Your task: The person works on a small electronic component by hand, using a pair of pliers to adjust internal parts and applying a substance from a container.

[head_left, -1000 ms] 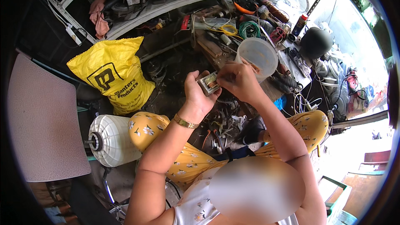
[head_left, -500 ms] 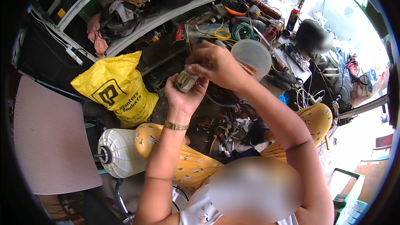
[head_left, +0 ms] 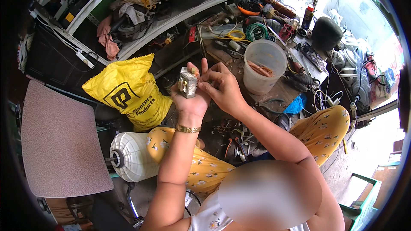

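Note:
A small boxy metal transformer (head_left: 188, 84) with silvery faces rests upright in my left hand (head_left: 193, 106). The palm is turned up, and the fingers are partly bent around the block. Close against its right side is my right hand (head_left: 226, 89), thumb and fingertips pinched together. Whatever lies in that pinch is too small to make out. Right of my hands, a translucent plastic tub (head_left: 266, 83) holds reddish-brown, copper-coloured pieces.
Left stand a yellow sack (head_left: 128, 92), a white ribbed drum (head_left: 132, 157) and a pinkish-grey board (head_left: 64, 141). Orange-handled pliers (head_left: 229, 146) lie among scraps below my hands. Coiled wires (head_left: 257, 32) and tools crowd the far side; a shelf (head_left: 171, 19) runs behind.
My right hand has come down from above the transformer to its right side. The transformer has turned, showing its silvery face. The whole view has shifted slightly.

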A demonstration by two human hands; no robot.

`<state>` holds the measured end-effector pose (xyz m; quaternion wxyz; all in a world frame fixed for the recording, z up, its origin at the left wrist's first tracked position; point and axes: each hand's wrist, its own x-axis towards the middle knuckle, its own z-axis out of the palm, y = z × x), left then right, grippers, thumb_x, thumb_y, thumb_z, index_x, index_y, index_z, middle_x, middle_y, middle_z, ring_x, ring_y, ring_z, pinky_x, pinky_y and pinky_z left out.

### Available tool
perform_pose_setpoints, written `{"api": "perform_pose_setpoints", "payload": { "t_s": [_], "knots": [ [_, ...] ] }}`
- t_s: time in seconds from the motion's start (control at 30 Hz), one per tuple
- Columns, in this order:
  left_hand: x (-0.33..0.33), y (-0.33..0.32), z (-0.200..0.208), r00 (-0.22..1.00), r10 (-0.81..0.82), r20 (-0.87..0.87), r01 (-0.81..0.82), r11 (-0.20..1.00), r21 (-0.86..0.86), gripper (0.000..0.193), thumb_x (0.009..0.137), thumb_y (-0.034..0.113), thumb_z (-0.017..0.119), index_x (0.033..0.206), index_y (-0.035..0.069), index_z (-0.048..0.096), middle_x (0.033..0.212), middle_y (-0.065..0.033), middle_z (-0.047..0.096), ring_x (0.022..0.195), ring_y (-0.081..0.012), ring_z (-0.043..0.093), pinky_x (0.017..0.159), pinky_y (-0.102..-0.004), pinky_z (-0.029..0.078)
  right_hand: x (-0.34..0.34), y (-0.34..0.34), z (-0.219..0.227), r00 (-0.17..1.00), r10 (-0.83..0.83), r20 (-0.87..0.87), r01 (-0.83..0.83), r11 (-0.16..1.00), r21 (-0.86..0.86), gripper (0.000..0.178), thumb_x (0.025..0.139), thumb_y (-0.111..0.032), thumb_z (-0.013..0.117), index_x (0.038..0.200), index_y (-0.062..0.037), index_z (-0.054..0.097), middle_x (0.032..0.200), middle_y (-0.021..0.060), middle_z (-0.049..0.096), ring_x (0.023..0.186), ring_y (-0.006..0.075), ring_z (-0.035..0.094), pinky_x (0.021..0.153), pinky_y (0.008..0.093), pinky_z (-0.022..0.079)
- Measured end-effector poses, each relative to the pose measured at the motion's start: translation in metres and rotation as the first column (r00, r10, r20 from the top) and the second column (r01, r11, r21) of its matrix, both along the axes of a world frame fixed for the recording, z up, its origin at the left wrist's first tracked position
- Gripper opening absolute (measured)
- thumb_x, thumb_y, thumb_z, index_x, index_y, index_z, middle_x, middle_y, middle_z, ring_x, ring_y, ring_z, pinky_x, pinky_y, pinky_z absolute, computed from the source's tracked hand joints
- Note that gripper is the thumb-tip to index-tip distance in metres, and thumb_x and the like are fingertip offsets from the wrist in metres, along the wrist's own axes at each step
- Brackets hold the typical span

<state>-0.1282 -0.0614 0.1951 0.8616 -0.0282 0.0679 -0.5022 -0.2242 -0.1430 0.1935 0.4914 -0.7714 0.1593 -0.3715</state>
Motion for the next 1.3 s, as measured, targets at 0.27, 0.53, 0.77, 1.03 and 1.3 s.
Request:
{"api": "perform_pose_setpoints", "payload": {
  "t_s": [0.27, 0.53, 0.77, 1.03, 1.3],
  "knots": [
    [-0.001, -0.006, -0.036, 0.933, -0.138, 0.332, 0.042, 0.959, 0.279, 0.048, 0.09, 0.047, 0.047, 0.113, 0.007, 0.059, 0.108, -0.0094, 0.063, 0.11, -0.0237, 0.057, 0.098, -0.0415, 0.045, 0.002, -0.007, 0.006, 0.989, 0.119, 0.086, -0.133, 0.975, 0.178, 0.004, 0.08, 0.001, 0.057, 0.079, 0.0042, 0.058, 0.074, 0.0057, 0.058, 0.067, 0.0113, 0.056, 0.061, 0.0254, 0.046],
    [-0.031, -0.009, -0.008, 0.76, -0.076, 0.645, -0.055, 0.982, 0.179, 0.039, 0.097, 0.028, 0.052, 0.131, 0.008, 0.049, 0.126, -0.002, 0.056, 0.115, -0.0131, 0.054, 0.097, -0.0279, 0.044, -0.014, -0.04, 0.022, 0.999, -0.029, 0.029, 0.031, 0.995, -0.094, 0.008, 0.074, -0.003, 0.06, 0.078, 0.0036, 0.059, 0.071, 0.0169, 0.06, 0.063, 0.0268, 0.064, 0.059, 0.0371, 0.049],
    [-0.044, -0.028, -0.016, 0.424, -0.046, 0.904, -0.343, 0.916, 0.207, 0.043, 0.094, 0.015, 0.061, 0.134, 0.009, 0.045, 0.123, -0.0035, 0.056, 0.109, -0.0124, 0.056, 0.09, -0.0298, 0.049, -0.027, -0.053, 0.023, 0.985, -0.159, 0.064, 0.169, 0.961, -0.22, 0.005, 0.076, -0.003, 0.059, 0.076, 0.0009, 0.057, 0.067, 0.0144, 0.059, 0.057, 0.0236, 0.059, 0.056, 0.0336, 0.047],
    [-0.034, -0.024, -0.015, 0.495, -0.019, 0.869, -0.31, 0.93, 0.197, 0.043, 0.094, 0.023, 0.064, 0.132, 0.01, 0.048, 0.12, -0.0027, 0.056, 0.106, -0.0147, 0.056, 0.086, -0.0304, 0.05, -0.067, -0.137, 0.017, 0.896, -0.431, -0.106, 0.351, 0.835, -0.423, 0.007, 0.081, -0.01, 0.063, 0.084, -0.0035, 0.064, 0.08, 0.0085, 0.071, 0.06, 0.0257, 0.064, 0.06, 0.0371, 0.05],
    [-0.034, -0.032, -0.021, 0.319, -0.15, 0.936, -0.46, 0.839, 0.291, 0.053, 0.09, 0.016, 0.069, 0.136, 0.003, 0.047, 0.109, 0.0013, 0.06, 0.09, -0.0057, 0.056, 0.078, -0.0216, 0.047, -0.076, -0.142, 0.024, 0.763, -0.543, -0.351, 0.015, 0.559, -0.829, 0.017, 0.076, -0.011, 0.071, 0.092, -0.0107, 0.073, 0.091, 0.006, 0.063, 0.094, 0.0286, 0.06, 0.076, 0.0407, 0.052]
  ]
}}
